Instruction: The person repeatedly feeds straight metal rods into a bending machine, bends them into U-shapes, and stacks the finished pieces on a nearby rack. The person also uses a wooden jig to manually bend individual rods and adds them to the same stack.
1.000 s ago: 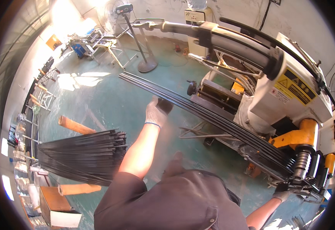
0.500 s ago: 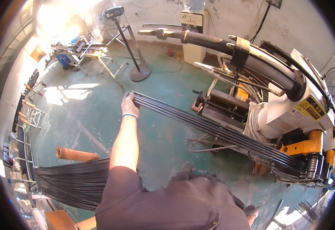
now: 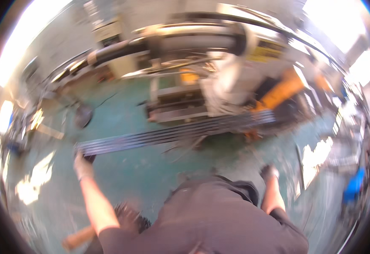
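Observation:
Several long dark metal rods (image 3: 151,139) lie side by side, stretching from my left hand to a big machine (image 3: 227,91) on the right. My left hand (image 3: 83,164), in a pale glove, is closed around their near-left ends. Where the rods meet the machine, their far ends sit beside its orange arm (image 3: 280,91). My right hand (image 3: 269,171), also gloved, hangs apart from the rods near my right side. Motion smears its fingers, and I see nothing plainly held in it.
The machine's long horizontal cylinder (image 3: 189,40) spans the upper middle. A round stand base (image 3: 83,115) rests on the green floor (image 3: 151,178) at left. Below my left arm lie a brown tube (image 3: 78,238) and a blurred dark bundle. A blue object (image 3: 354,185) stands far right.
My view has swung right, blurring the picture. My left hand still grips the rod ends. My right hand, barely showing at the lower edge before, is now plainly in view.

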A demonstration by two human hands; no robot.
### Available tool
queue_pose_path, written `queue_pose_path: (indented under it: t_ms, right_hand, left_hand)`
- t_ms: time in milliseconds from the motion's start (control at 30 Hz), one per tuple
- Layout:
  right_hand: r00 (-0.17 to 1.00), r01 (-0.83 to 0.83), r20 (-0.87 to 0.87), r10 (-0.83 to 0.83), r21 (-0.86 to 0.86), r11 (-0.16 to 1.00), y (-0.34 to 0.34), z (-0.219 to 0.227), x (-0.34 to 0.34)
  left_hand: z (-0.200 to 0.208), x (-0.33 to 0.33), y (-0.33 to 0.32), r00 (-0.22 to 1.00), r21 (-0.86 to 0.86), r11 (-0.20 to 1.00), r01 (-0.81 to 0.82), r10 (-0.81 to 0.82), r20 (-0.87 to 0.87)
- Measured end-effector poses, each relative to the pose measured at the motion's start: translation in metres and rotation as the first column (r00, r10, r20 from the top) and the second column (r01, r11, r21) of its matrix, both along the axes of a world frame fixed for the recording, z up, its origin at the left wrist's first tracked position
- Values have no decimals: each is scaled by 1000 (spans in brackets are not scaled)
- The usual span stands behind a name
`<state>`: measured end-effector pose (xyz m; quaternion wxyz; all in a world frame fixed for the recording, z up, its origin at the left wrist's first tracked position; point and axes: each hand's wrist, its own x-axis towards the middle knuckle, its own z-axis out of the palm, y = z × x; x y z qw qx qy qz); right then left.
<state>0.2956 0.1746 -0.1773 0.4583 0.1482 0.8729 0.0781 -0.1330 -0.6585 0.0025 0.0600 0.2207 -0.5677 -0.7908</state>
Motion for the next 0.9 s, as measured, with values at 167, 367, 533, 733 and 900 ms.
queue_pose_path:
  t_ms: [167,367,533,733,900]
  right_hand:
    - [-633,205,194,-749,-892,-404,-19,19,-50]
    - [-530,340,51,-846,-902,-267,-33,60,-64]
    - [-513,369,53,-857,-887,-276,4,52,-36]
    - [-456,482,76,-887,-816,-318,66,14,5]
    - [-301,642,18,-953,-735,-217,156,-5,27]
  left_hand:
    - [-10,9,-14,997,120,989,81,-79,-23]
    - [6,6,-3,993,85,989,121,-119,-28]
    - [17,21,78,954,431,865,-257,298,-29]
    - [-115,79,181,945,369,893,-259,155,288]
    - [-183,171,394,379,183,-883,-432,7,925]
